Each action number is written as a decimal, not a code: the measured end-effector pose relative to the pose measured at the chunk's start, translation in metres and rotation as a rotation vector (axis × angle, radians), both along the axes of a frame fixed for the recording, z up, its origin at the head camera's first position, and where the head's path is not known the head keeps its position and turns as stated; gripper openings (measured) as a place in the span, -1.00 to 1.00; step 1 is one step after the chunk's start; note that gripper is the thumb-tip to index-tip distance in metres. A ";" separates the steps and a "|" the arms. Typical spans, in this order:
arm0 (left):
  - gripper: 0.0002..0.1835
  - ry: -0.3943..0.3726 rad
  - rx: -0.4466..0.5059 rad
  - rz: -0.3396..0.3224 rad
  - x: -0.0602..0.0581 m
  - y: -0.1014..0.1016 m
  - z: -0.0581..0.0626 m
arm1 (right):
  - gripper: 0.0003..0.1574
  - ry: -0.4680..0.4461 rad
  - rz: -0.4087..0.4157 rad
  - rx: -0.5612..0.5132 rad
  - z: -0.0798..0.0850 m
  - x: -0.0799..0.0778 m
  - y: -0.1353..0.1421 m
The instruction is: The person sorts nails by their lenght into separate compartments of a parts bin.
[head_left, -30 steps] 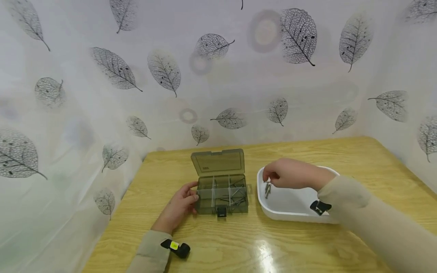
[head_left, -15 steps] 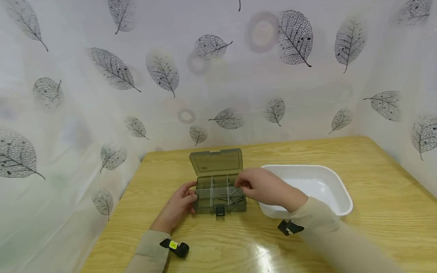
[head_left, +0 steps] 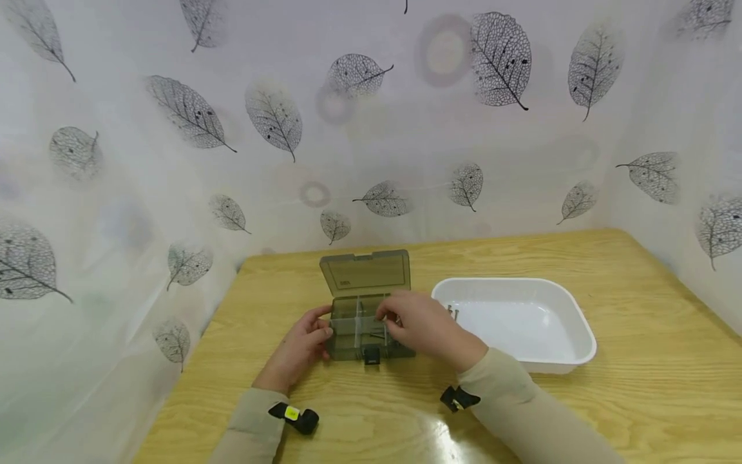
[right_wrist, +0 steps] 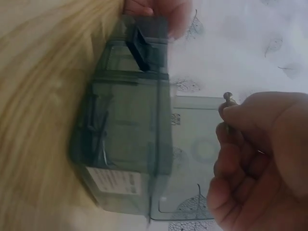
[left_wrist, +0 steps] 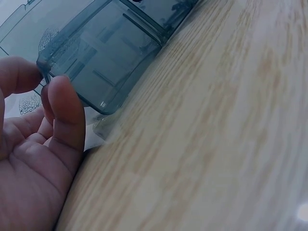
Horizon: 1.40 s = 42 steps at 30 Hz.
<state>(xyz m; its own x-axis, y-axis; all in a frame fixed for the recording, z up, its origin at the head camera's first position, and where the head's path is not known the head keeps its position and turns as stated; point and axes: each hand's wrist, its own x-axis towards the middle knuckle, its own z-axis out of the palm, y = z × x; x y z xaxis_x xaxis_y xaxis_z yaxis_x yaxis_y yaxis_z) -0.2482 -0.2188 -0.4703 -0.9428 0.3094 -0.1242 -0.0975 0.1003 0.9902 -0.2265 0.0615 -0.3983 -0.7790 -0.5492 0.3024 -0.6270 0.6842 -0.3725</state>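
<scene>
A smoky clear compartment box [head_left: 346, 353] stands on the table with its lid [head_left: 366, 270] tipped back. My left hand [head_left: 301, 341] holds the box's left end, thumb and fingertips at the corner, as the left wrist view also shows. Over the compartments hovers my right hand [head_left: 426, 325], covering much of the right side. In the right wrist view its thumb and forefinger pinch a small brass-coloured screw [right_wrist: 228, 97], head end sticking out. Thin screws [head_left: 377, 334] lie in the front middle compartment, and more show through the wall in the right wrist view.
A white tray [head_left: 522, 325] sits to the right of the box, with a few screws [head_left: 452, 313] at its left end, partly behind my right hand. A leaf-patterned sheet [head_left: 429, 245] hangs behind the wooden table [head_left: 371, 412].
My right hand has gone left from the tray to above the box, first over its right compartments, then toward the middle. My left hand keeps its place on the box.
</scene>
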 end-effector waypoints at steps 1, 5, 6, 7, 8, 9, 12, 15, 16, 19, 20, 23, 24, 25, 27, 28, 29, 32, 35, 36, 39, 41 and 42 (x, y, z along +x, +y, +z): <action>-0.36 0.000 0.000 0.001 0.000 0.000 0.000 | -0.82 -0.001 -0.003 0.004 -0.002 0.000 -0.001; -0.37 0.000 -0.015 0.005 0.000 -0.001 0.000 | -0.83 -0.006 -0.016 0.015 -0.007 -0.001 -0.005; -0.37 -0.001 -0.017 0.004 0.000 -0.001 0.000 | -0.83 0.001 -0.019 0.016 -0.008 -0.001 -0.006; -0.37 -0.002 -0.019 0.005 0.000 -0.001 0.000 | -0.83 0.008 -0.019 0.014 -0.010 -0.002 -0.006; -0.37 -0.003 -0.019 0.004 -0.001 -0.001 0.000 | -0.83 0.015 -0.018 0.013 -0.011 -0.002 -0.007; -0.37 -0.003 -0.019 0.001 -0.001 -0.001 0.000 | -0.83 0.023 -0.016 0.010 -0.013 -0.003 -0.008; -0.37 -0.003 -0.013 -0.004 -0.001 -0.001 0.000 | -0.83 0.046 -0.013 0.008 -0.018 -0.004 -0.011; -0.36 0.002 -0.005 -0.008 -0.001 -0.002 -0.001 | -0.84 0.052 -0.012 0.009 -0.020 -0.004 -0.016; -0.36 0.003 -0.003 -0.009 -0.001 -0.003 -0.001 | -0.84 0.049 -0.010 0.010 -0.021 -0.004 -0.019; -0.37 0.002 0.000 -0.019 -0.002 -0.004 -0.003 | -0.84 0.028 0.000 0.006 -0.019 -0.002 -0.028; -0.37 0.001 0.000 -0.023 -0.002 -0.005 -0.004 | -0.83 0.023 0.005 0.005 -0.018 -0.002 -0.032; -0.38 0.002 -0.010 -0.023 -0.003 -0.005 -0.004 | -0.83 0.017 0.010 0.010 -0.015 -0.002 -0.042; -0.37 0.003 -0.015 -0.022 -0.003 -0.005 -0.004 | -0.83 0.018 0.009 0.012 -0.015 -0.002 -0.045; -0.38 0.005 -0.021 -0.020 -0.003 -0.005 -0.003 | -0.83 0.016 0.010 0.014 -0.015 -0.003 -0.048; -0.38 0.004 -0.029 -0.009 -0.004 -0.005 -0.002 | -0.82 0.008 0.011 0.021 -0.014 -0.005 -0.053; -0.38 0.003 -0.032 -0.006 -0.004 -0.004 -0.001 | -0.83 0.007 0.011 0.025 -0.014 -0.006 -0.054; -0.38 0.002 -0.033 -0.008 -0.004 -0.004 -0.001 | -0.83 0.008 0.011 0.030 -0.014 -0.007 -0.055; -0.38 -0.004 -0.027 -0.007 -0.005 -0.002 0.001 | -0.83 0.014 0.005 0.046 -0.013 -0.008 -0.055; -0.38 -0.008 -0.022 -0.010 -0.005 -0.002 0.001 | -0.81 0.023 -0.005 0.064 -0.012 -0.008 -0.052; -0.39 -0.009 -0.023 -0.010 -0.005 -0.002 0.001 | -0.80 0.025 -0.007 0.069 -0.011 -0.008 -0.051; -0.39 -0.007 -0.032 -0.009 -0.004 -0.003 -0.001 | -0.78 0.034 -0.009 0.075 -0.009 -0.009 -0.046; -0.39 0.001 -0.032 -0.003 -0.004 -0.003 -0.003 | -0.77 0.039 -0.010 0.070 -0.007 -0.010 -0.042; -0.39 0.007 -0.030 -0.004 -0.004 -0.003 -0.003 | -0.76 0.044 -0.014 0.066 -0.007 -0.011 -0.040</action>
<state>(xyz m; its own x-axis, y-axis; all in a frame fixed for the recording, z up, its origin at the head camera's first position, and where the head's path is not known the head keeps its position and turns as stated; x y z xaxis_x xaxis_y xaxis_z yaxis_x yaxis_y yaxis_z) -0.2518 -0.2215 -0.4737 -0.9426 0.3090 -0.1267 -0.0901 0.1301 0.9874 -0.2373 0.0216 -0.4050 -0.7736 -0.5581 0.3002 -0.6319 0.7152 -0.2987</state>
